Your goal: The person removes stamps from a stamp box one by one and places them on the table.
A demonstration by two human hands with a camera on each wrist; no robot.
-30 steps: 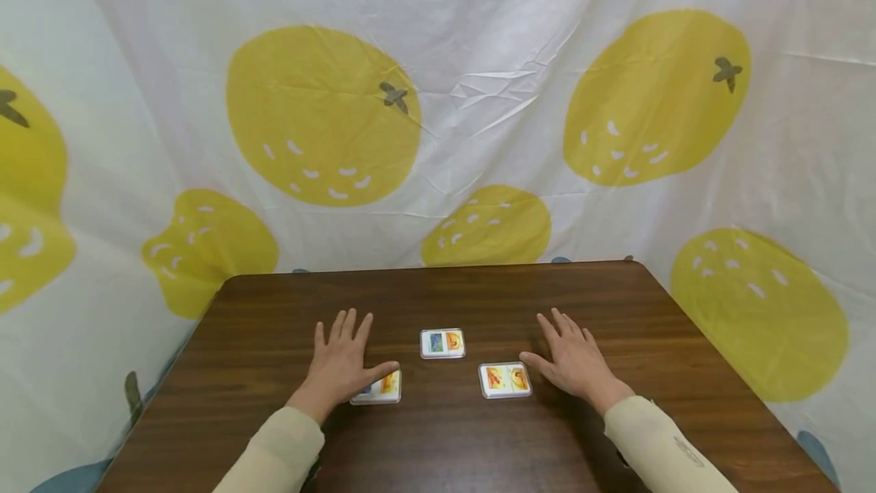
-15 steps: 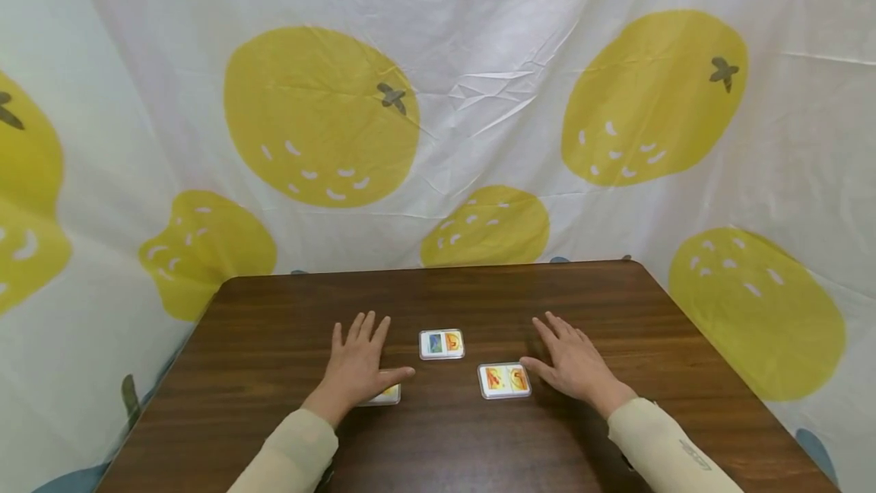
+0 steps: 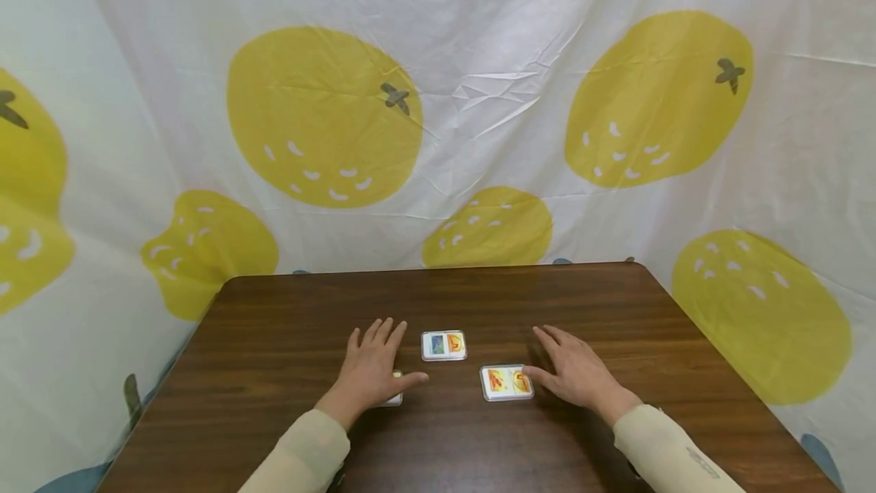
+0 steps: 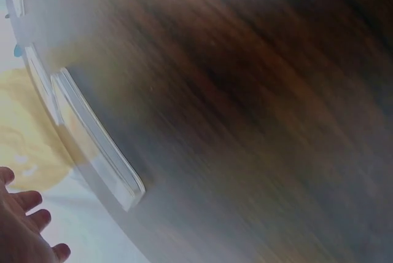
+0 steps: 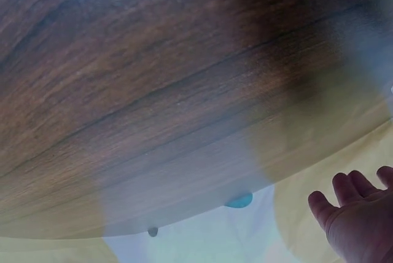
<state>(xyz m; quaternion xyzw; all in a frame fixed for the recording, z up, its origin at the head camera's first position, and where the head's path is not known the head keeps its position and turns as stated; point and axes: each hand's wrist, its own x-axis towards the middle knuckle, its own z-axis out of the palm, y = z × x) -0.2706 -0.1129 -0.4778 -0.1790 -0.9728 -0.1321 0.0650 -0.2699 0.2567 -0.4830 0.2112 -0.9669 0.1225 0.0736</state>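
Three small flat clear cases with printed white, orange and blue faces lie on the dark wooden table. The left case (image 3: pixel 394 401) is mostly hidden in the head view behind my left hand (image 3: pixel 369 371), whose fingers are spread above it. In the left wrist view this case (image 4: pixel 101 146) lies flat, with the fingers of the left hand (image 4: pixel 27 226) raised apart from it. My right hand (image 3: pixel 578 371) hovers with relaxed fingers beside the right case (image 3: pixel 503 383), its thumb overlapping that case's edge. Farther back, between both hands, sits the middle case (image 3: pixel 443 345).
The table (image 3: pixel 438 295) has rounded far corners. Behind it hangs a white cloth (image 3: pixel 479 120) printed with large yellow fruit, close to the table's far and side edges.
My left hand has moved to the right across the left case, covering more of it. The right hand has come slightly nearer, its thumb over the right case's edge. The cases stay put.
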